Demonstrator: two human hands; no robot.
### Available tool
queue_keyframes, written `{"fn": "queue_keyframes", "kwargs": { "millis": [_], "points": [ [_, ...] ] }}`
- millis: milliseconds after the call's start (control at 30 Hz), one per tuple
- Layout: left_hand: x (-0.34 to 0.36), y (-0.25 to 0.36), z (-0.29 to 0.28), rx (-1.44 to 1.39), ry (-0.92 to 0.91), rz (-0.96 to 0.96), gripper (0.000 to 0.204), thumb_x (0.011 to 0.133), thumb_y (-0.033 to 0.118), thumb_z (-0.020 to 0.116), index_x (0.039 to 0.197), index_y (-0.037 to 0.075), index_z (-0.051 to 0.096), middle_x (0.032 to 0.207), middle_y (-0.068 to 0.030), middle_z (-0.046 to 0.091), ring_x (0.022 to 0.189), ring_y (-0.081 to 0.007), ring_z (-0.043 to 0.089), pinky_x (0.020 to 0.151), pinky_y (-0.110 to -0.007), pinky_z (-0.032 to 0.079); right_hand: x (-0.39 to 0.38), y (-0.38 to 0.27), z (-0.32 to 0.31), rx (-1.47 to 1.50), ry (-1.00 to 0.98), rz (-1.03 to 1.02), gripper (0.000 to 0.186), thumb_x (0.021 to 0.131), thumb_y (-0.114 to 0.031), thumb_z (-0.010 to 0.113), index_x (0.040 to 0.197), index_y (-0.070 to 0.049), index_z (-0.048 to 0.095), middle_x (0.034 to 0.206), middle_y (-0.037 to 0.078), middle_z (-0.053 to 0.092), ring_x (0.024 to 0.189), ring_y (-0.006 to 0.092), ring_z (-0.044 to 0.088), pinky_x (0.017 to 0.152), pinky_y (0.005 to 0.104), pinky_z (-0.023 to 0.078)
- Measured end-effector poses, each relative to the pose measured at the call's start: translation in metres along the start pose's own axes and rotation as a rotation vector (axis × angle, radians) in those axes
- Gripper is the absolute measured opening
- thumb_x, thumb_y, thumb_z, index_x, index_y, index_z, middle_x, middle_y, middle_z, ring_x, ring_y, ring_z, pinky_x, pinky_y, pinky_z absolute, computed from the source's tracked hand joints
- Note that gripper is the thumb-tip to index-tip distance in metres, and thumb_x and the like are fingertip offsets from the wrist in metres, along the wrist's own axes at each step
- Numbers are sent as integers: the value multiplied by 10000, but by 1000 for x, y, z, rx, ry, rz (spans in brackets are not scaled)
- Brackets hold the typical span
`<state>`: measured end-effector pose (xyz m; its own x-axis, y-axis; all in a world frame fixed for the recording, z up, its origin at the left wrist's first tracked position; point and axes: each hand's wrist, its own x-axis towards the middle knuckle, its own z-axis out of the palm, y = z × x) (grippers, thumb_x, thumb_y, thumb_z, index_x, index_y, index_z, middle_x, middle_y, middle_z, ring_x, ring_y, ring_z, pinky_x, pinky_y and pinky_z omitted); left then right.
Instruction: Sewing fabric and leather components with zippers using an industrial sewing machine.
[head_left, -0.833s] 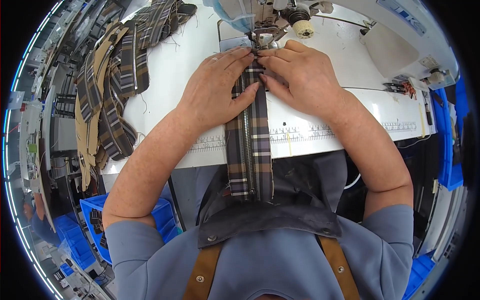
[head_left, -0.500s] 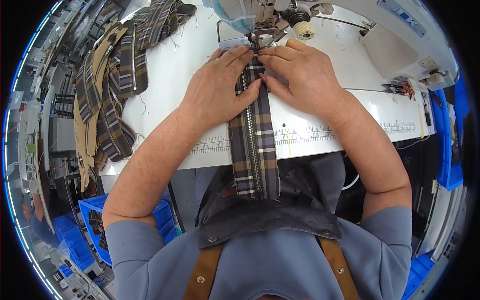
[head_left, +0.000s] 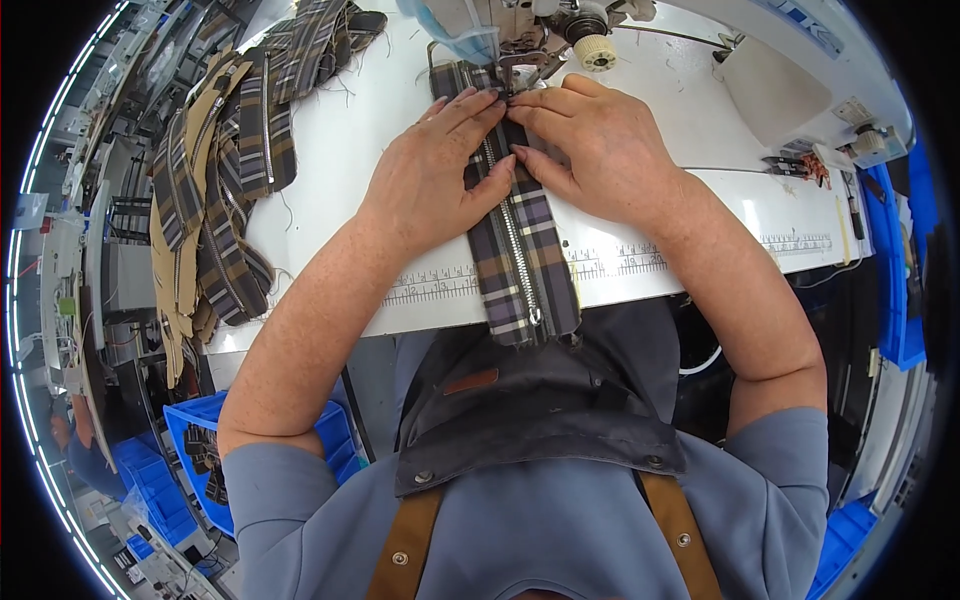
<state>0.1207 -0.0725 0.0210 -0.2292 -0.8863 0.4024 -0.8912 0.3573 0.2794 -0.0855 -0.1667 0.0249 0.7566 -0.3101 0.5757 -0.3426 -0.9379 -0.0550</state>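
Note:
A plaid fabric strip with a metal zipper (head_left: 522, 262) runs under the presser foot of a white sewing machine (head_left: 512, 72); its near end hangs over the table edge. Flat on the strip's left side lies my left hand (head_left: 435, 165), fingers stretched toward the needle, thumb across the zipper. My right hand (head_left: 600, 150) rests at the right edge, its fingertips on the fabric near the foot and the thumb apart. Both hands are open, pressing rather than wrapped round the strip. The fingers partly hide the cloth near the needle.
Several plaid zipper pieces (head_left: 222, 190) are heaped on the table's left side. A printed ruler (head_left: 640, 260) runs along the front edge. Small tools (head_left: 790, 166) lie at the right. A blue bin (head_left: 340, 440) stands below left, and a person's arm (head_left: 80, 425) shows farther left.
The strip has advanced away from me under the presser foot, and its far end now shows beyond my left fingers. Its near end has shifted slightly right. My hands have barely moved.

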Motion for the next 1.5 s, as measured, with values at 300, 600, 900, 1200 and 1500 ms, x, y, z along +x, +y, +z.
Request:
{"fn": "queue_keyframes", "kwargs": {
  "millis": [300, 600, 900, 1200, 1500],
  "points": [
    [-2, 3, 0, 16, 14, 0, 473, 927, 222, 701, 1333, -18, 655, 1423, -187, 633, 1324, -344, 609, 1146, -423, 473, -1, -2, -2, -17, -9, 8, 320, 843, -282, 752, 1076, -64, 778, 1044, 26, 751, 983, 209, 689, 772, 367, 598],
    [-1, 3, -2, -65, 32, -42, 365, 975, 164, 669, 1288, -22, 688, 1385, -202, 658, 1271, -349, 648, 1068, -405, 530, 1, -1, -1, 9, 22, -13, 322, 835, -292, 767, 1054, -56, 772, 1021, 35, 745, 976, 216, 687, 761, 367, 596],
    [2, -2, -1, -125, 52, -58, 319, 998, 136, 641, 1273, -14, 703, 1345, -211, 680, 1209, -360, 684, 1016, -406, 558, 0, -4, -1, -7, -8, 16, 334, 857, -309, 751, 1069, -51, 769, 1023, 39, 739, 976, 219, 678, 757, 376, 593],
    [29, -32, -2, -42, 48, -2, 289, 986, 139, 661, 1233, 2, 725, 1263, -198, 715, 1112, -363, 714, 964, -399, 576, 2, -5, -1, -7, -32, 26, 318, 883, -298, 733, 1085, -54, 768, 1047, 38, 734, 980, 224, 672, 775, 378, 588],
    [58, -53, -23, 244, -207, 199, 293, 887, 27, 616, 1159, 76, 712, 1058, -153, 743, 1021, -334, 715, 889, -420, 577, 4, -5, -8, 63, -69, 37, 302, 881, -243, 733, 1092, -28, 752, 1118, 69, 723, 974, 253, 675, 800, 390, 584]
  ]
}}
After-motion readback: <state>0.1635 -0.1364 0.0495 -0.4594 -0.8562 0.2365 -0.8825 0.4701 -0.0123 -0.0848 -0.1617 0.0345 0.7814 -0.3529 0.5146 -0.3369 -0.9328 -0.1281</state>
